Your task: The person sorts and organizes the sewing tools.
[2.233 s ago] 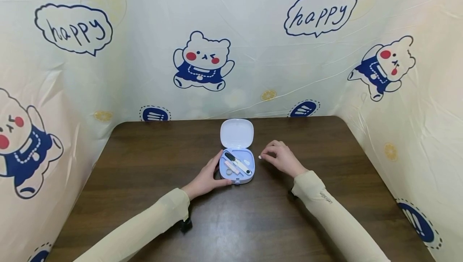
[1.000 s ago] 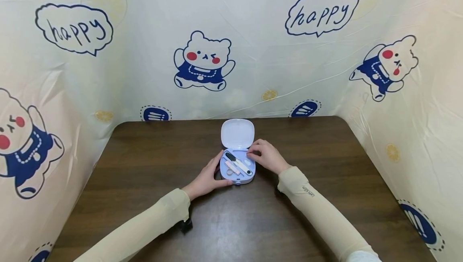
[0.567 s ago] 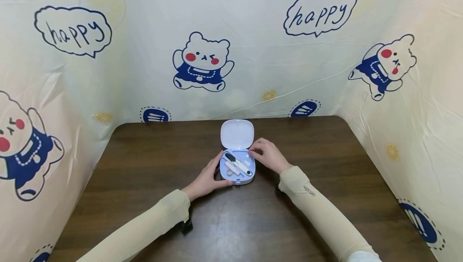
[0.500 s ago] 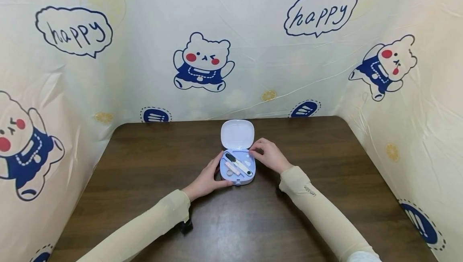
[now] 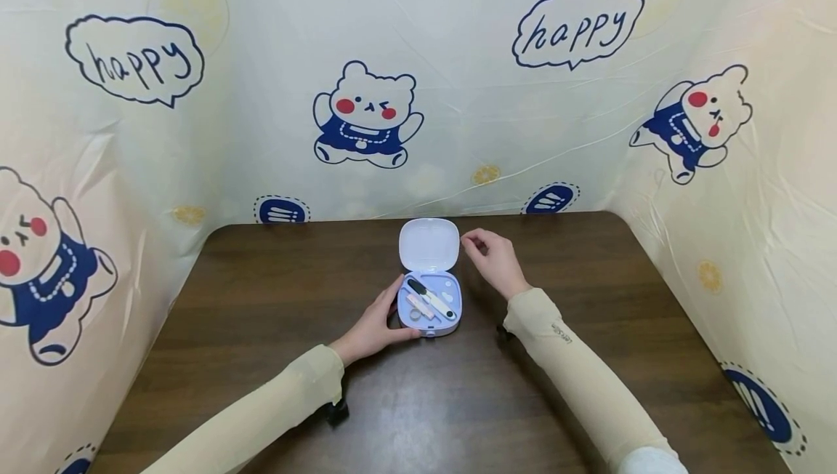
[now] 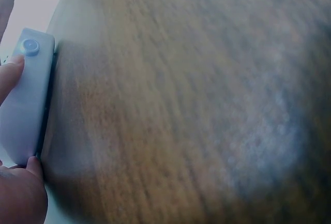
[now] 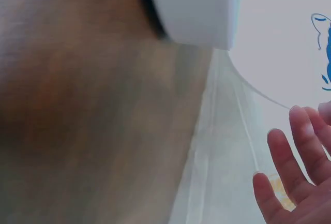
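Note:
A light blue hinged case (image 5: 428, 330) stands on the table with its whitish lid (image 5: 429, 245) raised. My left hand (image 5: 369, 325) grips its left side, the thumb along the front by the round catch (image 6: 30, 47). Inside lie a white tool with a black end (image 5: 439, 304), a pink piece (image 5: 419, 306), a small ring (image 5: 415, 315) and small white button-like pieces (image 5: 447, 296). My right hand (image 5: 498, 259) is beside the lid's right edge, fingertips at or almost at it; contact cannot be told. In the right wrist view its fingers (image 7: 282, 157) are loosely bent.
The dark wooden table (image 5: 294, 270) reaches back to a patterned cloth (image 5: 458, 132) hanging behind and at both sides. A black wrist camera (image 5: 336, 412) hangs under the left sleeve, and another (image 5: 503, 332) shows at the right cuff.
My right hand brought a small white piece to the case, where one more now lies at the upper right. It has since moved up beside the lid. My left hand has stayed put.

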The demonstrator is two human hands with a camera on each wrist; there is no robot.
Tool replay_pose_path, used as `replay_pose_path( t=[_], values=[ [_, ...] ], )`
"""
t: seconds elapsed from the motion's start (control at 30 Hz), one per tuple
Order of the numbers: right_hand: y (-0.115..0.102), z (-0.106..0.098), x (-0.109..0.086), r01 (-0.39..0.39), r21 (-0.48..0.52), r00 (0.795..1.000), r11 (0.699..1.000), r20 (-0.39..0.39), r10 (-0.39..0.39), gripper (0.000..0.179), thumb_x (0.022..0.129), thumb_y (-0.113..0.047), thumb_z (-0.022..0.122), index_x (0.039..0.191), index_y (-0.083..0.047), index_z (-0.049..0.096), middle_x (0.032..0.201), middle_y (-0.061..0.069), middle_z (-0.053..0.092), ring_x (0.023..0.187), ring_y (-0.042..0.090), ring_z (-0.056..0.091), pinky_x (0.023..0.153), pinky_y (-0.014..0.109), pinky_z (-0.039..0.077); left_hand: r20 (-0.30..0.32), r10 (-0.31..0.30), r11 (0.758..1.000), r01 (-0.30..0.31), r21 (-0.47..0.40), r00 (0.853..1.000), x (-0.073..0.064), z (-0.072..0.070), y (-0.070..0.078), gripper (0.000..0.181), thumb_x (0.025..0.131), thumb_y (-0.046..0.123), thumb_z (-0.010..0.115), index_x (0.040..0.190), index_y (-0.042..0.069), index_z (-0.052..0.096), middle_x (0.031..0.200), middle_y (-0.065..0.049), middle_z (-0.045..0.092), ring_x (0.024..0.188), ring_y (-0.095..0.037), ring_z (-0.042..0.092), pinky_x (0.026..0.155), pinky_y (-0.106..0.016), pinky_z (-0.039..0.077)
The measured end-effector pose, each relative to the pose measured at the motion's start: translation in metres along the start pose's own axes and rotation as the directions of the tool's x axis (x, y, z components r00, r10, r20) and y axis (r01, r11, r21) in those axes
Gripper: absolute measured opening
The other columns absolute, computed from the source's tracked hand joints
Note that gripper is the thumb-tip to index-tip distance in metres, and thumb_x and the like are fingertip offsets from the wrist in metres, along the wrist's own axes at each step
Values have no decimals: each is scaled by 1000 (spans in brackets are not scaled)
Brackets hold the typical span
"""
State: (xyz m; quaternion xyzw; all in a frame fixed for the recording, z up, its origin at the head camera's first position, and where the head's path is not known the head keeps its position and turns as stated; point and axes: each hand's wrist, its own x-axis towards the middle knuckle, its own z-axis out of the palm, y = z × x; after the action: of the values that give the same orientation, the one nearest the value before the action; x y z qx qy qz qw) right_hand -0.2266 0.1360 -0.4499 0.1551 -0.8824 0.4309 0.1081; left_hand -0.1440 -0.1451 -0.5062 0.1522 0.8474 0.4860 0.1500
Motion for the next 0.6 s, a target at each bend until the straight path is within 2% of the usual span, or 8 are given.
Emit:
replay_pose_path(
  t=[0.27,0.47,0.6],
  values=[
    [-6,-1,18,-45,20,998,999,-49,46,20,105,-20,65,112,-5,77,102,11,74,88,25,63,82,39,55,0,-7,1000,7,-3,1000,0,1,0,114,87,36,88,169,16,12,172,-13,20,155,-29,30,122,-46,34],
    [-7,0,25,-58,46,998,997,16,57,28,108,-20,60,127,-5,74,124,14,74,107,29,69,96,46,57,0,-4,1000,4,-9,1000,0,1,-1,114,87,36,87,169,16,11,172,-13,19,155,-29,29,122,-47,34],
    [-10,2,27,-63,54,997,997,43,61,31,108,-20,60,129,-2,73,127,15,73,114,30,69,100,47,56,2,3,1000,-2,-14,1000,1,0,-1,114,87,36,87,169,15,11,172,-13,19,155,-29,28,121,-47,34]
  ],
)
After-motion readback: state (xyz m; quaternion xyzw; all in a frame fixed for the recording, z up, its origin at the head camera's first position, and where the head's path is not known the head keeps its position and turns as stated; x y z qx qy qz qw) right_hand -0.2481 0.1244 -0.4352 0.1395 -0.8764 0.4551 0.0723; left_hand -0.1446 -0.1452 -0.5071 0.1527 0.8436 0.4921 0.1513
